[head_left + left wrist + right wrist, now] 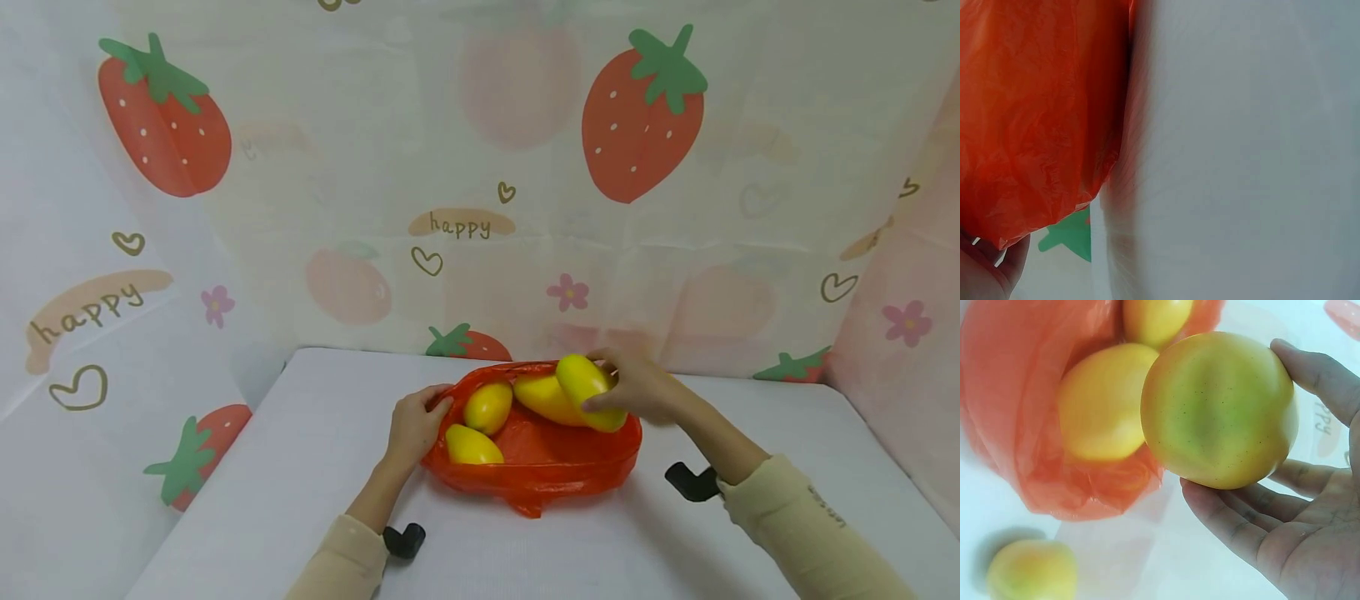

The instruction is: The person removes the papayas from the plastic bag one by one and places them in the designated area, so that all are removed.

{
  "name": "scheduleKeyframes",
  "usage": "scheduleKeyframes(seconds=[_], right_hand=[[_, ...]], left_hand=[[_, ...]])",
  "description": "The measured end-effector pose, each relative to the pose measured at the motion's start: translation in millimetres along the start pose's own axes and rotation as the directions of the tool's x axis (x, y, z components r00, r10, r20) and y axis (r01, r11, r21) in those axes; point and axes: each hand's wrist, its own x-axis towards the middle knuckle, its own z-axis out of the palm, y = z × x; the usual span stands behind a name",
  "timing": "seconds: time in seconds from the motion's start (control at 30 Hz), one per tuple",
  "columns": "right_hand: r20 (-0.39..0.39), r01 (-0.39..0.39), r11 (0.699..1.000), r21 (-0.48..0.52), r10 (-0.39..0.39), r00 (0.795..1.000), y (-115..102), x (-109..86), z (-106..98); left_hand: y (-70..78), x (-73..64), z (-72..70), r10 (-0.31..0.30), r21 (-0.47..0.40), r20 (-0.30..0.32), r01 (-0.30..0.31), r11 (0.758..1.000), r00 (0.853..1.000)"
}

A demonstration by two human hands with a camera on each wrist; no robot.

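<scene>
A red plastic bag (540,467) lies open on the white table (300,467). Inside it are three yellow mangoes: one at the left (487,407), one at the front left (471,447) and one at the back (543,398). My left hand (416,421) grips the bag's left rim, its fingers curled over the edge. My right hand (637,390) holds a fourth yellow-green mango (587,390) above the bag's right rim. The right wrist view shows this mango (1219,409) resting in my fingers (1254,525). In the left wrist view the bag (1035,125) fills the left half.
A strawberry-print cloth (480,167) stands behind the table and along both sides. Another yellow mango (1032,569) lies outside the bag on the white surface in the right wrist view. Black wrist mounts (693,482) sit under both forearms.
</scene>
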Motion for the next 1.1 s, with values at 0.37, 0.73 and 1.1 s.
scheduleKeyframes(seconds=[0.37, 0.73, 1.1], right_hand=[[-0.037, 0.009, 0.995, -0.1, -0.013, 0.999, 2.9, -1.8, -12.3], [-0.065, 0.011, 0.994, -0.105, -0.018, 0.998, 7.2, -2.6, -19.5], [-0.096, -0.065, 0.99, -0.121, 0.054, 0.994, 9.7, -4.5, -28.6]], left_hand=[[0.8, 0.4, 0.1, -0.015, -0.007, 0.006, 0.015, 1.0, 1.0], [0.1, 0.3, 0.1, 0.011, -0.003, 0.003, -0.011, 1.0, 1.0], [0.1, 0.1, 0.0, 0.001, 0.002, 0.005, -0.001, 1.0, 1.0]])
